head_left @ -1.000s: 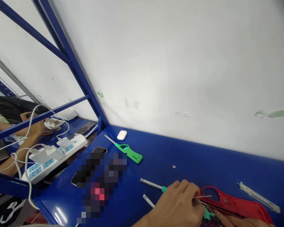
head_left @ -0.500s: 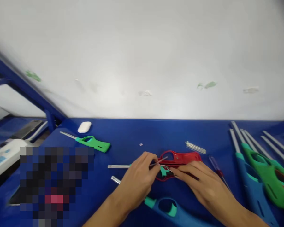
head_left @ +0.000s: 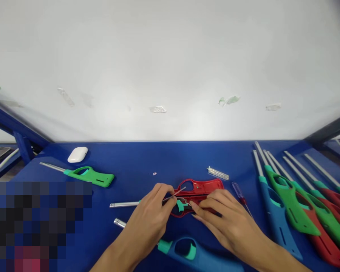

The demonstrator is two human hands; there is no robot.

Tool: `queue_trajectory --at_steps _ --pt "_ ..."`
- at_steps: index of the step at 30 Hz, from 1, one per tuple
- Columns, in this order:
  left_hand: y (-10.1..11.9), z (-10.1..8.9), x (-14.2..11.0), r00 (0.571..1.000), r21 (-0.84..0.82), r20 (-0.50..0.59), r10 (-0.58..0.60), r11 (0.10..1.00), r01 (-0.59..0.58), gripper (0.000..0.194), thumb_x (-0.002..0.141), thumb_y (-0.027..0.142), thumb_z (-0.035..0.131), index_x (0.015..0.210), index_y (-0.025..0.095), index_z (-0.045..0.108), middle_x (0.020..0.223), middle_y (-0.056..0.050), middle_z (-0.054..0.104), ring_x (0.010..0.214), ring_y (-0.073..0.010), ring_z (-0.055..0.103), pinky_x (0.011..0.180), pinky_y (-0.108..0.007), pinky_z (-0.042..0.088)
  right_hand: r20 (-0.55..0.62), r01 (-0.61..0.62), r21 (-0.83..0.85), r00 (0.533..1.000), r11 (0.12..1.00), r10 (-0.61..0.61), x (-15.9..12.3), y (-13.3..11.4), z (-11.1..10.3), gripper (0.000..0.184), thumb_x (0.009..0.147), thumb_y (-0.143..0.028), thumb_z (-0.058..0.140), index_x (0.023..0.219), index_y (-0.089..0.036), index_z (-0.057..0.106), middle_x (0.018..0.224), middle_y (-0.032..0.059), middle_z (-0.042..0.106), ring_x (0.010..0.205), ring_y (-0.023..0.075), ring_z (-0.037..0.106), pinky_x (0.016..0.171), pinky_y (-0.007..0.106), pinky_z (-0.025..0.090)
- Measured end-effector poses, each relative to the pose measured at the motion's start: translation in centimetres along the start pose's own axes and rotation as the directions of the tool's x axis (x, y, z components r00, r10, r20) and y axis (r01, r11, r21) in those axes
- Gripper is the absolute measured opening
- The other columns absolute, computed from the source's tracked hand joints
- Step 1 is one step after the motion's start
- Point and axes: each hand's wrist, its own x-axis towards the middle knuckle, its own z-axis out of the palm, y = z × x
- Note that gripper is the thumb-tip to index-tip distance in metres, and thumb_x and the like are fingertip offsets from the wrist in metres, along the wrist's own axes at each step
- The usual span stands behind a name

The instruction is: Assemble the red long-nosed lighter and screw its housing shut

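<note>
A red lighter shell (head_left: 204,189), opened up, lies on the blue table (head_left: 170,158) with its teal trigger (head_left: 180,205) showing. My left hand (head_left: 149,223) pinches a thin metal wire (head_left: 174,194) over the shell's front end. My right hand (head_left: 229,223) rests on the shell's lower edge, fingers pressed together on it near the trigger. A metal nozzle tube (head_left: 124,204) sticks out to the left from under my left hand.
A blue long-nozzle lighter (head_left: 187,251) lies below my hands. A green lighter (head_left: 87,175) and a white earbud case (head_left: 77,154) sit at left. Several lighters (head_left: 294,204) are lined up at right. A small screwdriver (head_left: 240,194) and a clear tube (head_left: 218,173) lie by the shell.
The view has swung right from the neighbouring bench with its power strip, so the row of lighters at right came into sight. Both hands stay on the red shell and wire.
</note>
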Motion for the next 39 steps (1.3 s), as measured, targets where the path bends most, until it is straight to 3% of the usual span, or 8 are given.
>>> queue_trajectory --at_steps 10,17,22,30,39 --pt "-0.4 0.3 -0.2 0.999 -0.010 0.036 0.026 1.000 -0.025 0.022 0.097 -0.002 0.049 0.102 0.016 0.059 0.109 -0.007 0.060 0.093 -0.0185 0.058 0.075 -0.031 0.056 0.035 0.031 -0.038 0.999 0.999 -0.030 -0.9 0.4 0.6 0.030 0.104 0.000 0.053 0.128 -0.010 0.068 0.095 0.0051 0.071 0.084 0.0210 0.060 0.081 0.040 0.050" --pt "-0.8 0.4 -0.4 0.999 -0.042 0.034 0.028 0.999 -0.027 0.023 0.096 -0.004 0.049 0.102 0.017 0.056 0.107 -0.005 0.059 0.091 -0.0177 0.057 0.075 -0.030 0.053 -0.036 -0.119 0.205 0.991 0.971 0.129 -0.1 0.6 0.8 0.018 0.110 -0.015 0.058 0.118 -0.021 0.072 0.101 0.0014 0.075 0.089 0.0187 0.063 0.082 0.033 0.050" --pt "-0.7 0.5 -0.4 1.000 -0.053 0.019 0.014 0.999 -0.013 0.024 0.096 -0.004 0.050 0.104 0.018 0.056 0.107 -0.004 0.060 0.089 -0.0173 0.058 0.075 -0.031 0.053 -0.045 -0.201 0.282 0.974 0.938 0.222 0.2 0.3 1.1 0.016 0.110 -0.016 0.058 0.112 -0.023 0.073 0.101 -0.0011 0.075 0.090 0.0181 0.062 0.083 0.033 0.050" --pt "-0.8 0.6 -0.3 0.998 0.009 -0.050 0.038 0.999 -0.037 0.026 0.097 -0.002 0.048 0.108 0.019 0.060 0.103 -0.003 0.064 0.081 -0.0176 0.062 0.072 -0.033 0.054 -0.048 -0.119 0.160 0.991 0.980 0.128 -0.3 0.4 1.4 0.026 0.106 -0.005 0.059 0.123 -0.021 0.071 0.105 0.0021 0.073 0.090 0.0198 0.060 0.080 0.036 0.048" --pt "-0.8 0.6 -0.4 0.999 0.037 0.004 0.043 0.998 -0.043 0.027 0.095 -0.003 0.050 0.109 0.019 0.059 0.106 -0.003 0.065 0.083 -0.0191 0.063 0.076 -0.035 0.056 0.077 -0.043 0.026 0.996 0.999 0.041 0.1 -0.2 0.2 0.025 0.110 -0.015 0.056 0.133 -0.013 0.066 0.102 0.0060 0.070 0.087 0.0223 0.060 0.081 0.041 0.048"
